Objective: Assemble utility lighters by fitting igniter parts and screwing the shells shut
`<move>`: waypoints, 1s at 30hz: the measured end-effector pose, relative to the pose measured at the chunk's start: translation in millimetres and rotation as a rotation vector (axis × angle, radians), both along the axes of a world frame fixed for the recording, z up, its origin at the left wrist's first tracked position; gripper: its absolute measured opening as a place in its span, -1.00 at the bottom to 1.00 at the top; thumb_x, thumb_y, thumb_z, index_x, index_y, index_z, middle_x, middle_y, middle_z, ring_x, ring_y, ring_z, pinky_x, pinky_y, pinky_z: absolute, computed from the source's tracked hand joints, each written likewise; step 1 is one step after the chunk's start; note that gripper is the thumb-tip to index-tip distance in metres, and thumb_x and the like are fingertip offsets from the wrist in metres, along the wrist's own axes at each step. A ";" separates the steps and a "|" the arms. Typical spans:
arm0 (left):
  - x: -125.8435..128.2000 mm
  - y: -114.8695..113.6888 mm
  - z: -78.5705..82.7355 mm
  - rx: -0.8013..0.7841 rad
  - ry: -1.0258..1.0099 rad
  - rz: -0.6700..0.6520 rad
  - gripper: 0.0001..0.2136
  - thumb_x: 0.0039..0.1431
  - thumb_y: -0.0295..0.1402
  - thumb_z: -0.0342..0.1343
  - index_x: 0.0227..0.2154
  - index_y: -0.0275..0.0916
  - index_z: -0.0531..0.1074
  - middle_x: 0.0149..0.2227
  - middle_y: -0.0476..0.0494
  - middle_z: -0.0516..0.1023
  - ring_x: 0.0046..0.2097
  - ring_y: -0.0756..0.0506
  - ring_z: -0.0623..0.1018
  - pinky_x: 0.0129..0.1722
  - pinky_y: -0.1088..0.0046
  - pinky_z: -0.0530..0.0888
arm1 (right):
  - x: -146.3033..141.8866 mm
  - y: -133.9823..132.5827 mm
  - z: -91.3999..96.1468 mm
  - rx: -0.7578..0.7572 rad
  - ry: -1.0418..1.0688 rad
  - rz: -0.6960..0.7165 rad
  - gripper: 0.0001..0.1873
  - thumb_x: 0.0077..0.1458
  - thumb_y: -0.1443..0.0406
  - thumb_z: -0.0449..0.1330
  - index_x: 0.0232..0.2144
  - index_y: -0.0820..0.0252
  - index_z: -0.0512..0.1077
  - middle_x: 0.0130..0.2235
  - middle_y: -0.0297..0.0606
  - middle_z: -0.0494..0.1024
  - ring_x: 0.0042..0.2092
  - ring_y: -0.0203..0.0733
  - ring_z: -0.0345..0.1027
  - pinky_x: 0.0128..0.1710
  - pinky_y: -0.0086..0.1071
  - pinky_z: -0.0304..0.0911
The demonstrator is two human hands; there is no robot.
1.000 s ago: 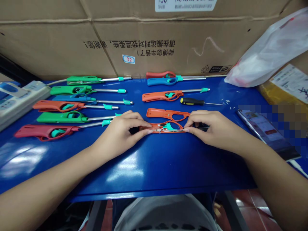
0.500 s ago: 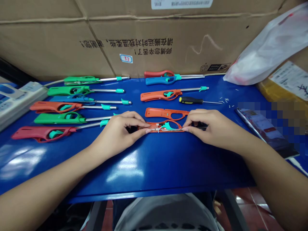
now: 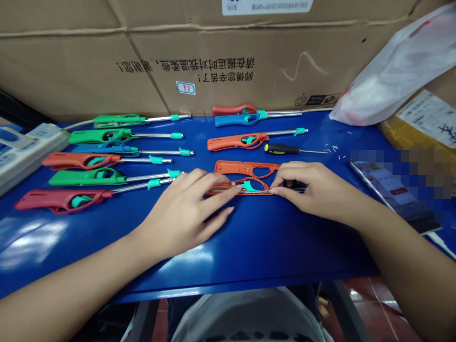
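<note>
An opened orange gas lighter point(image 3: 248, 186) lies on the table with its teal trigger and inner parts exposed. My left hand point(image 3: 188, 206) reaches over its handle end, fingers stretched out and apart, the index fingertip touching the parts inside. At the other end, my right hand point(image 3: 302, 185) is closed, pinching a thin wire between thumb and index finger. Something dark is partly hidden beneath the right fingers. Just behind lies the loose orange cover half point(image 3: 231, 167), its right end against the right hand. A black and yellow screwdriver point(image 3: 283, 149) rests farther back.
Several assembled lighters point(image 3: 94, 161) lie in rows at the left, others point(image 3: 238, 141) at the back. Small white bits point(image 3: 334, 148) are scattered near the screwdriver tip. A phone point(image 3: 392, 190) lies right, a power strip point(image 3: 35, 142) left. A cardboard box point(image 3: 199, 52) stands behind.
My left hand has let go of its thumb-and-finger pinch on the inner parts. Its fingers have spread and moved over the lighter's handle end. The right hand keeps its pinch in place.
</note>
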State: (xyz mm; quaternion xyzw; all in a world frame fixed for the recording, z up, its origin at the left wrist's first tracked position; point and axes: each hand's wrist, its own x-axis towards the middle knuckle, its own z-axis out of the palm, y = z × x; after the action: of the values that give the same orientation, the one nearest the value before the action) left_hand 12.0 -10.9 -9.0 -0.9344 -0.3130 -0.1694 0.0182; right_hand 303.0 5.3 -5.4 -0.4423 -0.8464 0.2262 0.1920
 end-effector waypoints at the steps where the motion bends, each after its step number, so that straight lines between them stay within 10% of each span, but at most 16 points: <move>1: 1.6 -2.6 0.3 0.039 0.054 0.000 -0.65 0.38 -0.26 0.09 0.15 -0.17 0.50 0.05 -0.31 0.55 -0.05 -0.26 0.52 -0.12 0.14 0.48 | -0.2 0.0 0.2 -0.002 0.000 0.002 -0.87 0.21 0.36 0.19 -0.39 0.12 0.51 -0.31 -0.28 0.61 -0.23 -0.15 0.46 -0.19 -0.28 0.29; 30: 3.8 -9.9 -5.8 0.056 0.086 -0.004 -0.62 0.43 -0.26 0.02 0.16 -0.36 0.47 0.09 -0.30 0.59 0.08 -0.29 0.54 0.03 0.08 0.45 | -0.6 2.3 -0.2 0.013 0.000 0.021 -0.87 0.24 0.33 0.21 -0.38 0.13 0.50 -0.33 -0.28 0.59 -0.23 -0.15 0.46 -0.19 -0.29 0.30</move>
State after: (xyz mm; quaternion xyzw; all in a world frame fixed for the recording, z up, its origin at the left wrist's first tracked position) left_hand 15.8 -20.8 -14.7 -0.9404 -0.3054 -0.1379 0.0574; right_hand 302.4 7.6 -5.6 -0.4319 -0.8525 0.2229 0.1924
